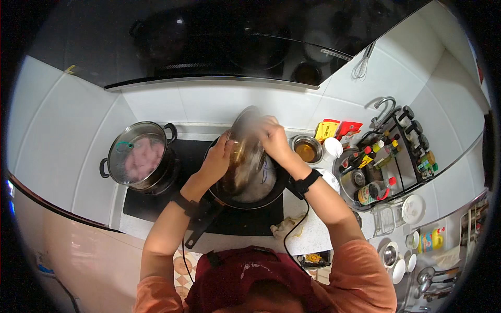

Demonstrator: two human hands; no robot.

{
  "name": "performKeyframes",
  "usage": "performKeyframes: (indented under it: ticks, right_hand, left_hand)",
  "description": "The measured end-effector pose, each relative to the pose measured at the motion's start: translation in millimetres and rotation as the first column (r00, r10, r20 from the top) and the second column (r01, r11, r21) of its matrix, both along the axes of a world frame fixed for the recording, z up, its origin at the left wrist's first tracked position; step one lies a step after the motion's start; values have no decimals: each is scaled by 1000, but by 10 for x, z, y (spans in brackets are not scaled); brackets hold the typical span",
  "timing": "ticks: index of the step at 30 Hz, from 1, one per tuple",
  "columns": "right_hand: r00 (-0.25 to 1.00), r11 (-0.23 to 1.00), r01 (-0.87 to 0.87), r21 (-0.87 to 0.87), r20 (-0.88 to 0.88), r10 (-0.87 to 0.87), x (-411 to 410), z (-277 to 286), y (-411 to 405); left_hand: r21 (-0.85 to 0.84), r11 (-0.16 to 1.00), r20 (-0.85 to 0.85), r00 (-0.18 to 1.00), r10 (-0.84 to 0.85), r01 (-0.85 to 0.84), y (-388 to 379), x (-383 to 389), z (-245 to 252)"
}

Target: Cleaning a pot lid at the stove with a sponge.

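Observation:
Both hands grip a shiny metal bowl [244, 160], tipped steeply above a black frying pan [270, 202]. My left hand [217, 156] holds the bowl's near-left side. My right hand [274, 137] is at its upper right rim, with the fingers curled. Haze blurs the bowl's upper part, and I cannot tell what is inside it. Pale, whitish contents [256, 187] show in the pan below. The pan sits on a black cooktop [250, 225], its long handle [199, 231] pointing towards me.
On the left stands a two-handled pot [113, 164] with pink lumps [145, 158] in it. A crumpled cloth [289, 227] lies at the counter's front. To the right are a small metal bowl [307, 149] of amber liquid and several bottles [370, 193]. The range hood [219, 47] hangs above.

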State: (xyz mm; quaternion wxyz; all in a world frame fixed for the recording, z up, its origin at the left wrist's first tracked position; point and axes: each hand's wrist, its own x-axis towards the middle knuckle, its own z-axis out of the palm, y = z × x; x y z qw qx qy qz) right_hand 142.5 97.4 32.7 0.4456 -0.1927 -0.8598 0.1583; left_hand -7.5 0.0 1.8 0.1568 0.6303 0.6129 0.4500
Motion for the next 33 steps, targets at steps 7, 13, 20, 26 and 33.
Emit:
performKeyframes:
  ticks: [7, 13, 20, 26, 33]
  right_hand:
    - [978, 979, -204, -21, 47, 205, 47, -95, -176]
    - [987, 981, -150, 125, 73, 142, 25, -38, -116]
    - [999, 985, 3, -175, -36, -10, 4, 110, 39]
    - [985, 984, -146, -102, 79, 155, -1, 70, -168]
    - [996, 971, -88, -223, -24, 84, 4, 52, -40]
  left_hand:
    - [11, 1000, 75, 997, 28, -29, -19, -68, -47]
    - [-78, 997, 37, 999, 17, -14, -45, 37, -11]
    - [-64, 996, 95, 994, -59, 66, -18, 158, 78]
    - [1, 997, 67, 995, -74, 74, 75, 90, 5]
    - [-97, 992, 100, 992, -76, 86, 25, 134, 91]
